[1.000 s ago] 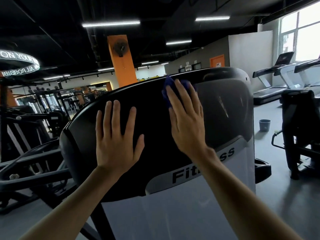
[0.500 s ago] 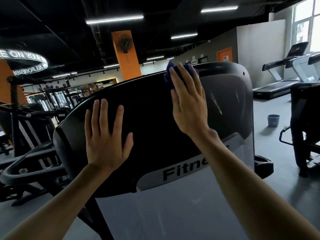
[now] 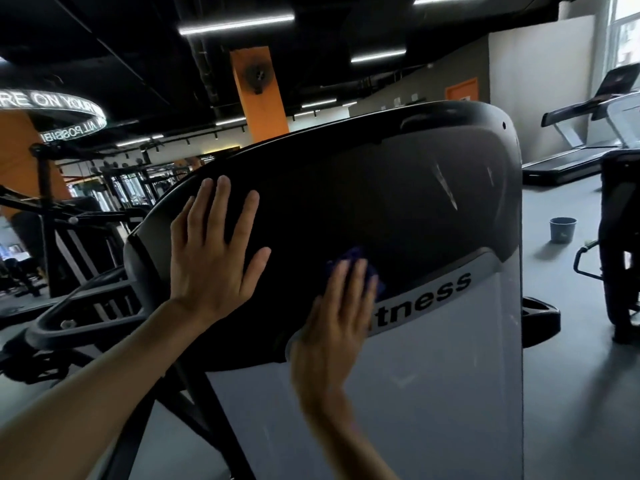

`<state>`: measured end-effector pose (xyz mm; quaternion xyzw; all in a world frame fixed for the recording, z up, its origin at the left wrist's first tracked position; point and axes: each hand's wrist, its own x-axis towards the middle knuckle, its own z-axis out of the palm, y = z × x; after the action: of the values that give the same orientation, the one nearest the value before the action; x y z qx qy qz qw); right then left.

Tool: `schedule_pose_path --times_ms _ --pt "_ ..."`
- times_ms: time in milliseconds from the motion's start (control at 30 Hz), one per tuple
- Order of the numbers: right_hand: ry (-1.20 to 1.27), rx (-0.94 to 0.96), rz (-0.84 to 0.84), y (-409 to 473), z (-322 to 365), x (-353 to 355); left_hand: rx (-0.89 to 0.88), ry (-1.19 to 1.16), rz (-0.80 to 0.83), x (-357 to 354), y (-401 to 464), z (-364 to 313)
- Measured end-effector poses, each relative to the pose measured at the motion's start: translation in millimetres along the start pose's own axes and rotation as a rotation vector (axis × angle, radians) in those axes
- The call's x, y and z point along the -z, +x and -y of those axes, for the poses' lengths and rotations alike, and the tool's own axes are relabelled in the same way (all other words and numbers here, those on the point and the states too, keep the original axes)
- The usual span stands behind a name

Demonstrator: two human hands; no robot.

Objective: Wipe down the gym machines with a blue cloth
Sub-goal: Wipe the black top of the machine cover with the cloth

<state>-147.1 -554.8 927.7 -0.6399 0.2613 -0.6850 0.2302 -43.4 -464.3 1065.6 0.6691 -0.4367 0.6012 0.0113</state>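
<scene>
Left to right: a black exercise-machine frame (image 3: pixel 79 306) stands at the far left. The left hand (image 3: pixel 211 258) lies flat on the dark upper part of the machine's shroud (image 3: pixel 398 202), fingers straight and spread, holding nothing. The right hand (image 3: pixel 336 327), blurred, presses the blue cloth (image 3: pixel 360 263) against the shroud with fingers straight and close together; the cloth shows only past the fingertips, at the lower edge of the dark panel, just above the grey band lettered "tness" (image 3: pixel 424 297). Farther right a small bucket (image 3: pixel 563 229) stands on the floor (image 3: pixel 571 393), well apart from the shroud, and a treadmill (image 3: pixel 588 133) sits by the window.

Risks, as a judgement: the cloth is pinned by flat fingers only, not gripped, so a fast stroke could let it slide out and fall. Most of the cloth is hidden under the palm, so part of each pass may be bare skin smearing the glossy panel. The streaks (image 3: pixel 446 188) on the upper right of the panel appear untouched and could be missed.

Count: two hands, one cloth, one shroud under work, one bucket, at least one treadmill.
</scene>
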Motion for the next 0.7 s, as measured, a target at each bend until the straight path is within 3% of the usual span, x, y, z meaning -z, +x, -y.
schedule_pose_path --times_ms 133,233,300,433,500,600,700 --pt "0.026 0.439 0.198 -57 27 -24 -0.119 0.004 0.038 8 1 25" --pt "-0.009 0.546 0.233 -42 6 -18 -0.172 -0.020 0.038 10 0 38" --pt "-0.083 0.415 0.119 -16 -13 -5 -0.199 -0.036 0.029 9 0 43" --pt "0.031 -0.233 -0.158 55 -30 7 -0.208 -0.062 -0.008 4 2 44" --pt "0.060 -0.364 -0.247 61 -5 -5 -0.197 -0.078 -0.019 2 2 43" --pt "0.021 -0.092 -0.195 14 42 -34 -0.190 -0.098 -0.031 1 2 45" --pt "-0.098 0.483 0.024 -18 35 -40 -0.198 -0.115 -0.026 2 2 47"
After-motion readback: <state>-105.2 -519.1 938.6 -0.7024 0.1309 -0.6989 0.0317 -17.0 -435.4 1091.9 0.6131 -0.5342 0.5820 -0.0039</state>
